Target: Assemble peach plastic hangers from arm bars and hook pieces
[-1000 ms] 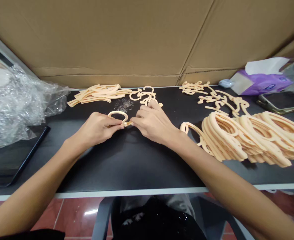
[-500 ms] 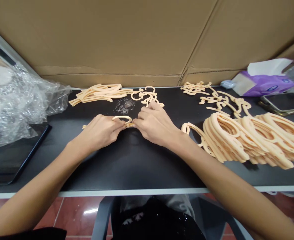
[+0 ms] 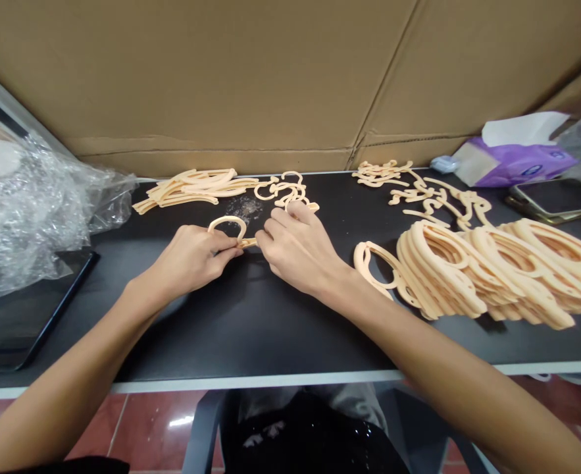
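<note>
Head view, clock centred on the right hand (image 3: 297, 247), 12 = far edge. Left hand (image 3: 194, 260) at 9, thumb and fingers closed in a pinch on a cream loop (image 3: 231, 219); loop arches up above the thumb. Short cream strip (image 3: 249, 243) bridges the gap between hands, one end at the left thumb tip, other end going into the right hand. Right hand closed, fingers bent, strip end pinched; its fingertips mostly hidden. Can't tell if loop and strip are one part. Both hands above the black worktop (image 3: 270, 329), near each other, not touching.

Parts around: long strip pile (image 3: 186, 189) at 10, by the far edge. White crumbs (image 3: 243, 209) also at 10, closer in. Small hooks (image 3: 290, 189) at 12, just beyond the right hand. Second hook pile (image 3: 379, 173) at 2; loose curved parts (image 3: 460, 204) between 2 and 3. Stacked frames (image 3: 433, 270) with oval openings at 3 to 4, leaning in rows, partly behind the right forearm.

Other stuff: purple tissue box (image 3: 527, 163) between 2 and 3, tissue sticking out. Phone (image 3: 559, 197) just before 3, outermost. Clear plastic bag (image 3: 38, 210) at 9, overlapping a dark tablet (image 3: 43, 316) between 8 and 9. Brown cardboard (image 3: 211, 72) stands upright behind everything at 12.
</note>
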The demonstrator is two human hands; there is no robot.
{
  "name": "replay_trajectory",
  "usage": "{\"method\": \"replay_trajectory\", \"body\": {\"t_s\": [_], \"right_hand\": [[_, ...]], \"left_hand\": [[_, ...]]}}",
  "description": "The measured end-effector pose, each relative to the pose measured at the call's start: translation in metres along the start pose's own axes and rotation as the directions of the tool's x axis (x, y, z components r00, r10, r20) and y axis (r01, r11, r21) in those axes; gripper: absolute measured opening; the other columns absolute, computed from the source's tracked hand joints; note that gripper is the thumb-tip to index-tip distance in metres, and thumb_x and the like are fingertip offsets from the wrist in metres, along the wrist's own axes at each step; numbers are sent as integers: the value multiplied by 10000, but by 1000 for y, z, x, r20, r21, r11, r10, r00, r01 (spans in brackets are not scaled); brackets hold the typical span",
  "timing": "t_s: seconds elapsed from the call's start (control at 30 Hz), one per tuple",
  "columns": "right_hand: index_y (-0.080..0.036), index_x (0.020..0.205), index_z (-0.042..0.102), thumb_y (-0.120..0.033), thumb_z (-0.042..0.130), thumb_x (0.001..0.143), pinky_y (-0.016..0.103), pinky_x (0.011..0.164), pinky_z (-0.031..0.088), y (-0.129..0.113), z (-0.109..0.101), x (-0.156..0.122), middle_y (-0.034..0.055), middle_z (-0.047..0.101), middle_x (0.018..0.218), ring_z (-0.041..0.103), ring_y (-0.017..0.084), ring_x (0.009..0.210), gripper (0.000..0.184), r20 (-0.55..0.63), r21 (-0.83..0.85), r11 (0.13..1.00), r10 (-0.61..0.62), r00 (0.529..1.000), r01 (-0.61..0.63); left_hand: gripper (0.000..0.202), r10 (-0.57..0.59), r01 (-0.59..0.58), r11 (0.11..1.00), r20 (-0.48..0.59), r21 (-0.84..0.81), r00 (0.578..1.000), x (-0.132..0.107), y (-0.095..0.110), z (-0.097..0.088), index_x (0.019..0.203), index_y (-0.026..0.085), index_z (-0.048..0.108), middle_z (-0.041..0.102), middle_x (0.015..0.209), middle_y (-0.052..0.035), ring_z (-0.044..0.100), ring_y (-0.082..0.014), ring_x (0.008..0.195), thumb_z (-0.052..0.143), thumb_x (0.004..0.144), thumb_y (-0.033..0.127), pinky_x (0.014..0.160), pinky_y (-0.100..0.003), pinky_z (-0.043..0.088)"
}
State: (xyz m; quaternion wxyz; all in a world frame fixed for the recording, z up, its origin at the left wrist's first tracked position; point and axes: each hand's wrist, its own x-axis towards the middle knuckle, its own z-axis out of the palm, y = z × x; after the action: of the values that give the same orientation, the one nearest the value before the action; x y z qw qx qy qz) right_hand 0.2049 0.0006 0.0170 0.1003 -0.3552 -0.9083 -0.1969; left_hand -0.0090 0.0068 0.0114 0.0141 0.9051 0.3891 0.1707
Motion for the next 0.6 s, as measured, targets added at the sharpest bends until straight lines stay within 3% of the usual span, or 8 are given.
{"method": "replay_trajectory", "body": {"t_s": [0.2,0.43,0.6], "right_hand": [[-147,830,714,-21,447,931,382,828,290,5,6,-1,84,708,808,542,233,842,311,-51,1,999,-40,998,40],[-147,835,717,-45,472,937,391,847,279,7,11,-2,80,697,801,520,227,849,285,-92,53,998,-22,996,27],[-135,887,738,-42,438,946,394,864,270,8,8,-2,88,695,815,513,219,862,320,-57,90,996,-10,998,15]], "left_hand": [[362,-6,6,1000,-12,-23,1000,-2,-4,3,761,182,764,744,734,-37,642,-134,615,516,982,325,627,-250,410],[343,6,-18,995,-113,-102,994,-2,-9,9,834,206,796,802,894,-35,750,-178,798,539,983,377,720,-238,511],[350,-7,-1,992,-66,-126,998,-1,-11,8,829,209,786,802,929,-38,755,-190,832,525,984,383,753,-252,535]]}}
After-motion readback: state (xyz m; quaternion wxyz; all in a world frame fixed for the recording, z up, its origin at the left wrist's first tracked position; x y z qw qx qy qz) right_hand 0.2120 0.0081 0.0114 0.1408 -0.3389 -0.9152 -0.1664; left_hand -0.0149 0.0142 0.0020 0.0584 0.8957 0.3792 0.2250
